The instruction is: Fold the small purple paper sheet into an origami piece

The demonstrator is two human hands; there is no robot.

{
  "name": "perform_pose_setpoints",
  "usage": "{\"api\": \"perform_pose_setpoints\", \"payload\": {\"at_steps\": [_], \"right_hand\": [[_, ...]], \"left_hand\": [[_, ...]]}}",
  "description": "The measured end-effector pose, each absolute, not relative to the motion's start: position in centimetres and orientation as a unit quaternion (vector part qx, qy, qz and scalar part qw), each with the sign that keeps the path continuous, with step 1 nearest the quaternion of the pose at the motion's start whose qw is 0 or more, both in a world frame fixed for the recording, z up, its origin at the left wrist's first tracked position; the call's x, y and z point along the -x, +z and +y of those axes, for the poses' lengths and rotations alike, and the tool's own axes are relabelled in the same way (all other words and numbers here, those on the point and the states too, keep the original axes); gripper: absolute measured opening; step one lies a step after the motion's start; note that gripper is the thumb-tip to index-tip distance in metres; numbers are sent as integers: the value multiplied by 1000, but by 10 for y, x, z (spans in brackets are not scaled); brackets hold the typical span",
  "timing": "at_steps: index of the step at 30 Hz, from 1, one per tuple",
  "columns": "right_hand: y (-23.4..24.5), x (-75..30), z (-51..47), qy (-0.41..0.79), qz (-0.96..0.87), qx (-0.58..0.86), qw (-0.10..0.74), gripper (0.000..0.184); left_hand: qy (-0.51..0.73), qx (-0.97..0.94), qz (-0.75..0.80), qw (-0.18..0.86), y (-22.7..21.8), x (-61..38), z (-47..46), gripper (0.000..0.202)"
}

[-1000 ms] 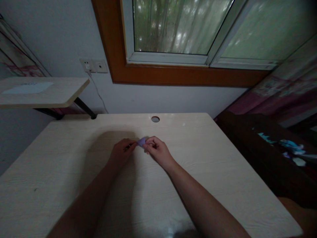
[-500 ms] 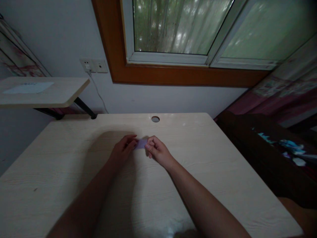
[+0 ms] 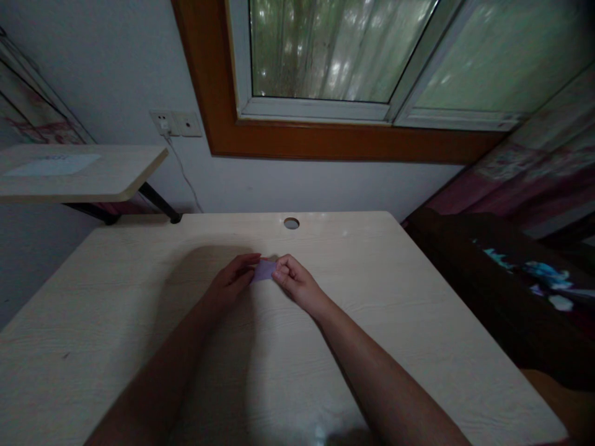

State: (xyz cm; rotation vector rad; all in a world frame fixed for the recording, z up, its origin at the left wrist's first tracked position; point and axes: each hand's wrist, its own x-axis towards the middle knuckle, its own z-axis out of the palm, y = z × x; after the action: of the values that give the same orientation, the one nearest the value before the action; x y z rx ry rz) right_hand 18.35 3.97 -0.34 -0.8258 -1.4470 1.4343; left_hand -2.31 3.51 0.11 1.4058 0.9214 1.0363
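In the head view, the person's two bare hands meet over the middle of a pale wooden table [image 3: 418,347], a little nearer than the round cable hole [image 3: 291,223] in its far edge. Between them is a small purple piece of paper [image 3: 264,270], low over the table; whether it lies on the surface cannot be told. The left hand [image 3: 232,279] has its fingers stretched toward the paper's left edge and touching it. The right hand [image 3: 292,282] is curled, with its fingertips pinched on the paper's right edge. Beyond the cable hole rises a white wall with a wood-framed window [image 3: 334,56]. Left of the hole, two wall sockets [image 3: 175,122] sit above a cord, and a lighter shelf [image 3: 79,173] juts out.
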Motion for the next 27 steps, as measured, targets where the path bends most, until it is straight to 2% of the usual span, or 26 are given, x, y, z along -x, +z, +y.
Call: {"api": "perform_pose_setpoints", "payload": {"at_steps": [12, 18, 27], "right_hand": [[-2, -183, 39, 596, -576, 350, 437, 34], [0, -181, 40, 585, -557, 379, 452, 31], [-1, -180, 41, 591, -522, 376, 487, 26]], "left_hand": [[478, -540, 417, 553, 0, 31, 35, 50], [456, -544, 396, 582, -1, 30, 37, 59], [437, -576, 471, 505, 2, 27, 38, 41]]}}
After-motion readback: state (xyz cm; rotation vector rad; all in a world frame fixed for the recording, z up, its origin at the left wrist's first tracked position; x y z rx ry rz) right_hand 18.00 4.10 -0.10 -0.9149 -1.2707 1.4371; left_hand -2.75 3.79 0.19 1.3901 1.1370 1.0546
